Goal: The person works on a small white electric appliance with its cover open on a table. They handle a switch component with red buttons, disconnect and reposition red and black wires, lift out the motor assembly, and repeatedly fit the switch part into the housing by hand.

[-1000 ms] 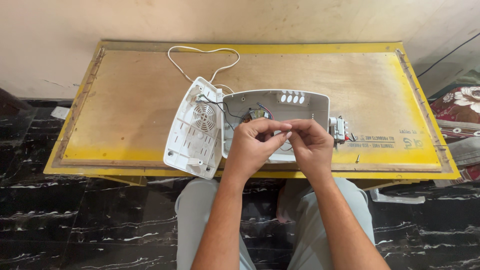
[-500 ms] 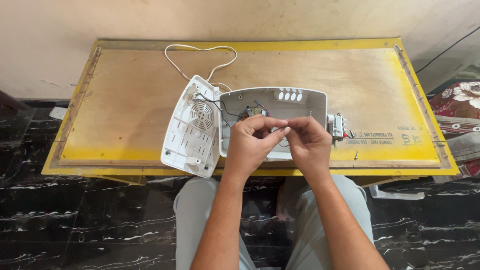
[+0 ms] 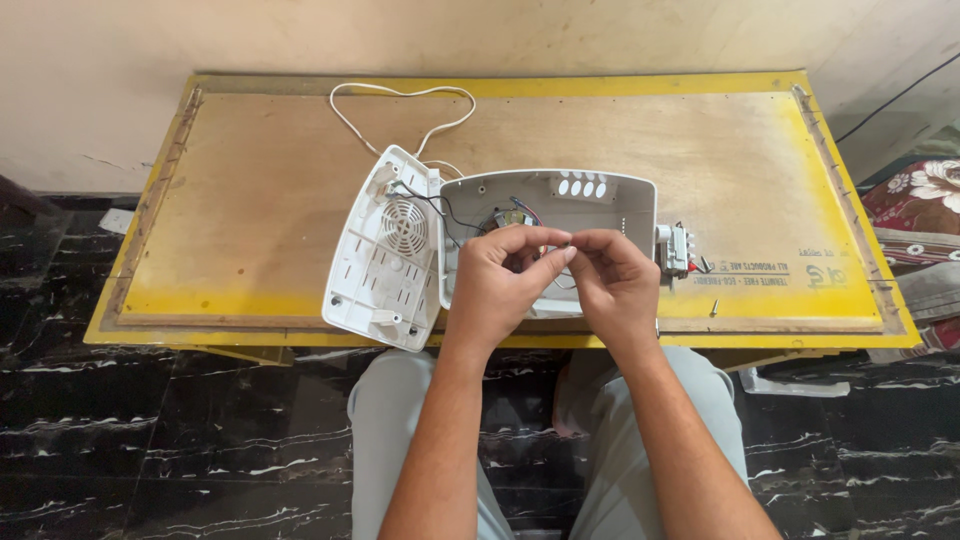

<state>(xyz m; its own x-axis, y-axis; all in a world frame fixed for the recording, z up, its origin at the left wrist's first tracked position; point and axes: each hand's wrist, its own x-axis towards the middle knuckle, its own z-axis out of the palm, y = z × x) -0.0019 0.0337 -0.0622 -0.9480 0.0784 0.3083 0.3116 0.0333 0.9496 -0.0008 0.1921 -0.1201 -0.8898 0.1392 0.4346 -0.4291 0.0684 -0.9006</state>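
Frame centre: left hand (image 3: pixel 497 285) and right hand (image 3: pixel 612 283) meet fingertip to fingertip, pinching thin dark wire (image 3: pixel 560 243) over open grey plastic housing (image 3: pixel 610 205). Versus half-second-earlier frame: pinch unchanged, hands barely shifted; wire work ongoing. White vented plastic cover (image 3: pixel 385 250) lies left, hinged open.

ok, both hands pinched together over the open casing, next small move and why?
Probably finish working the thin wire between the fingertips. The left hand and right hand meet above the grey casing, whose wires lie exposed, with the white back cover swung aside. What they pinch is too small to tell.
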